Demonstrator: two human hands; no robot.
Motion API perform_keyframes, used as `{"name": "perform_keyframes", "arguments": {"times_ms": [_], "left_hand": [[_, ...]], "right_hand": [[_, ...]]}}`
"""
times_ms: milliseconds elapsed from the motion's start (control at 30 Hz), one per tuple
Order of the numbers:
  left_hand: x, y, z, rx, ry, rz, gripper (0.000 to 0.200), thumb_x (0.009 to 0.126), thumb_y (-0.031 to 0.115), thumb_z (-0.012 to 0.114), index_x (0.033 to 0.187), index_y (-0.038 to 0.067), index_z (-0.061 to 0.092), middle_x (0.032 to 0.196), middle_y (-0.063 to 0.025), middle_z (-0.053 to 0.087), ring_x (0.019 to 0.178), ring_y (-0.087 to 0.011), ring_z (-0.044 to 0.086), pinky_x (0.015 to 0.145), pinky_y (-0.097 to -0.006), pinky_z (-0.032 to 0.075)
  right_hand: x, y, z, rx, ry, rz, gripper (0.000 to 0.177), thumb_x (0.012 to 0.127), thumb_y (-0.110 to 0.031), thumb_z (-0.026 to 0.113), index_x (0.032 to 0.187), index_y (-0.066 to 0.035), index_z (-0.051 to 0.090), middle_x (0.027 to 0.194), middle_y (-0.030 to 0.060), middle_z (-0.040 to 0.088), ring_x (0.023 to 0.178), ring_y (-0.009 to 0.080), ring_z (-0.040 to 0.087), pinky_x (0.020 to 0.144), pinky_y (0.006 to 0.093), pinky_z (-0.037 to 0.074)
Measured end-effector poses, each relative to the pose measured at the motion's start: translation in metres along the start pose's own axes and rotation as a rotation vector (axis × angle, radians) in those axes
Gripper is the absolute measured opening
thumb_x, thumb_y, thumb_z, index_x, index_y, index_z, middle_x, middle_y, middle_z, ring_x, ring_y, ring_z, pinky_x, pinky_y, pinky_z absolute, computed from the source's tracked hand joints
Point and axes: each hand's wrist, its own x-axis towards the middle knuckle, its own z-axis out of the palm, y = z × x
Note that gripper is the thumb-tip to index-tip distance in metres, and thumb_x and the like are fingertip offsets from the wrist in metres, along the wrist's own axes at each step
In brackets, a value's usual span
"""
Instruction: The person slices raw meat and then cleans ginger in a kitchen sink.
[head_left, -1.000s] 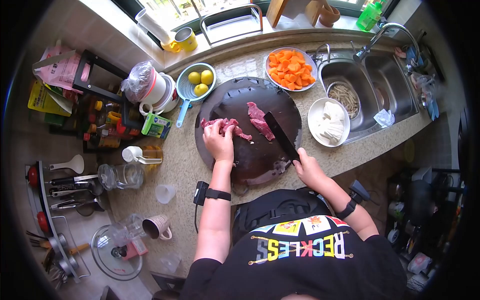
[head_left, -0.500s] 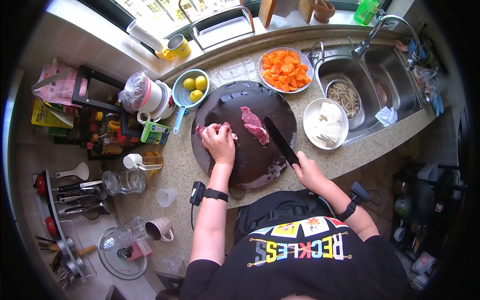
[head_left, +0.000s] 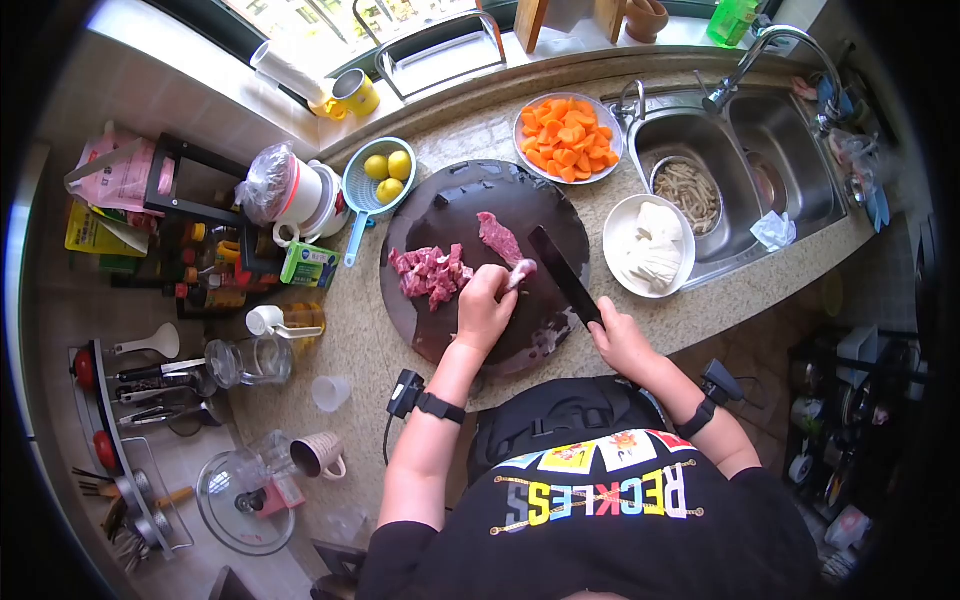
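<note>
The left hand [head_left: 485, 308] pinches the near end of a red raw-meat strip [head_left: 497, 236] on a round dark-brown board [head_left: 548, 205], right of chopped red meat [head_left: 432, 274], while the right hand [head_left: 622, 342] grasps a black-bladed knife [head_left: 564, 274].

One left hand [head_left: 485, 308] and one right hand [head_left: 622, 343] are working at one board [head_left: 445, 212].
One knife [head_left: 565, 275], one meat heap [head_left: 430, 274] and one meat strip [head_left: 497, 238] are showing there; three yellow fruits [head_left: 376, 166] are filling one strainer [head_left: 357, 192] far left, two sink basins [head_left: 688, 136] are standing far right.
</note>
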Motion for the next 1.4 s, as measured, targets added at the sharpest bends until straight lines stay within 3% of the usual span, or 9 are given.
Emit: {"name": "perform_keyframes", "arguments": {"times_ms": [67,100,200,233,300,433,533,667,1400], "left_hand": [[-0.011,-0.001,0.004,-0.341,0.139,-0.301,0.017,0.076,0.0,0.064,0.077,0.003,0.047,0.067,-0.0053,0.048,0.058,-0.0126,0.049,0.051,-0.0261,0.039],[-0.02,-0.007,0.001,-0.492,0.173,-0.412,0.018,0.08,0.002,0.064,0.081,0.003,0.046,0.07,-0.0004,0.049,0.062,-0.0054,0.048,0.055,-0.0211,0.04],[-0.051,-0.013,-0.009,-0.809,0.263,-0.693,0.02,0.082,0.006,0.065,0.085,0.004,0.046,0.07,0.0007,0.051,0.06,-0.0035,0.048,0.054,-0.0174,0.042],[-0.073,-0.039,-0.007,-0.446,0.173,-0.656,0.018,0.084,0.005,0.061,0.092,0.004,0.045,0.072,-0.0043,0.055,0.058,-0.0096,0.057,0.052,-0.0242,0.05],[-0.083,-0.019,-0.026,-0.044,0.125,-0.649,0.021,0.082,0.008,0.065,0.095,0.004,0.049,0.067,-0.0048,0.055,0.052,-0.0083,0.052,0.048,-0.0272,0.045],[-0.095,-0.005,-0.035,0.029,0.115,-0.643,0.025,0.078,0.014,0.068,0.097,0.005,0.054,0.068,-0.0081,0.054,0.054,-0.0186,0.054,0.053,-0.0326,0.045],[-0.097,0.0,-0.038,0.449,0.128,-0.347,0.025,0.077,0.012,0.064,0.099,0.004,0.058,0.091,-0.0094,0.058,0.085,-0.0271,0.056,0.073,-0.0377,0.045],[-0.083,-0.008,-0.026,0.342,0.251,-0.041,0.016,0.076,0.003,0.061,0.091,0.001,0.064,0.096,-0.0111,0.06,0.092,-0.028,0.056,0.082,-0.0365,0.045],[-0.084,-0.024,-0.008,0.244,0.198,0.016,0.022,0.07,-0.001,0.062,0.091,-0.002,0.062,0.096,-0.0152,0.059,0.096,-0.034,0.056,0.084,-0.0397,0.046]], "right_hand": [[0.0,-0.004,0.0,-0.005,-0.015,-0.006,0.022,0.086,-0.01,0.053,0.094,-0.003,0.034,0.067,0.0284,0.056,0.07,0.0486,0.054,0.059,0.0539,0.041],[0.001,-0.007,0.001,-0.014,-0.025,-0.01,0.022,0.085,-0.01,0.053,0.094,-0.003,0.034,0.067,0.0283,0.056,0.07,0.0486,0.054,0.059,0.0539,0.04],[0.003,-0.009,0.006,-0.023,-0.048,-0.046,0.022,0.085,-0.01,0.053,0.095,-0.003,0.034,0.066,0.0279,0.056,0.069,0.0484,0.054,0.058,0.0539,0.04],[0.003,-0.01,0.01,-0.018,-0.044,-0.073,0.022,0.085,-0.01,0.053,0.095,-0.003,0.034,0.066,0.0276,0.056,0.069,0.0482,0.054,0.058,0.0538,0.04],[0.002,-0.011,0.014,-0.028,-0.065,-0.089,0.022,0.086,-0.01,0.053,0.095,-0.004,0.034,0.066,0.0274,0.055,0.069,0.048,0.054,0.058,0.0537,0.041],[0.002,-0.021,0.018,-0.079,-0.134,-0.096,0.022,0.086,-0.012,0.052,0.096,-0.004,0.034,0.065,0.0263,0.056,0.068,0.047,0.055,0.058,0.0536,0.041],[0.0,-0.032,0.02,-0.212,-0.162,-0.143,0.022,0.086,-0.012,0.051,0.096,-0.005,0.034,0.064,0.0245,0.056,0.066,0.0457,0.056,0.057,0.0534,0.042],[-0.004,-0.033,0.028,-0.266,-0.211,-0.215,0.019,0.086,-0.012,0.049,0.097,-0.005,0.035,0.063,0.0225,0.056,0.063,0.0438,0.056,0.055,0.0527,0.044],[-0.005,-0.076,0.013,-0.739,-0.338,-0.241,0.015,0.079,-0.002,0.048,0.092,-0.001,0.042,0.065,0.0153,0.059,0.061,0.0323,0.063,0.051,0.0398,0.051]]}}
